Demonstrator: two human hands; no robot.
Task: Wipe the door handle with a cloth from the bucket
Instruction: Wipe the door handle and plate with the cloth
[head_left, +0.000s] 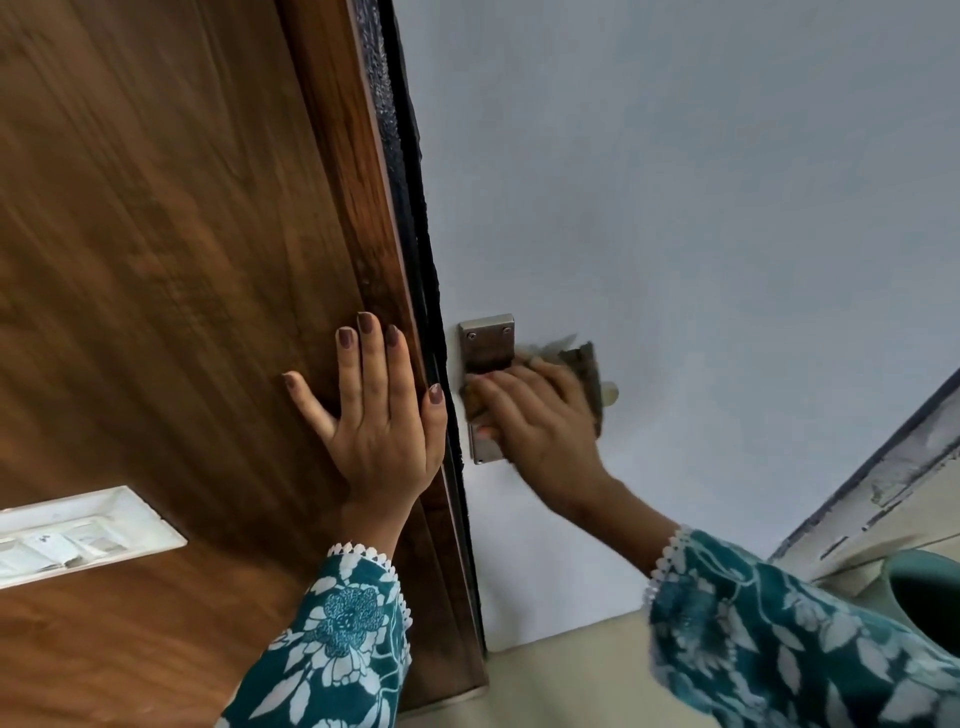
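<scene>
A metal door handle plate (487, 340) is fixed to the pale grey door (675, 208) near its left edge. My right hand (540, 421) presses a brownish cloth (582, 366) against the handle and covers the lever; the cloth is blurred. A small round metal knob (610, 393) shows just right of the cloth. My left hand (376, 410) lies flat with fingers spread on the brown wooden panel (156, 234) beside the door edge. A teal bucket (930, 597) shows at the lower right edge.
A dark rubber strip (410, 208) runs along the door's edge between wood and grey surface. A white switch plate (78, 535) sits on the wood at lower left. Beige floor (561, 686) lies below. A worn grey frame edge (883, 467) runs at right.
</scene>
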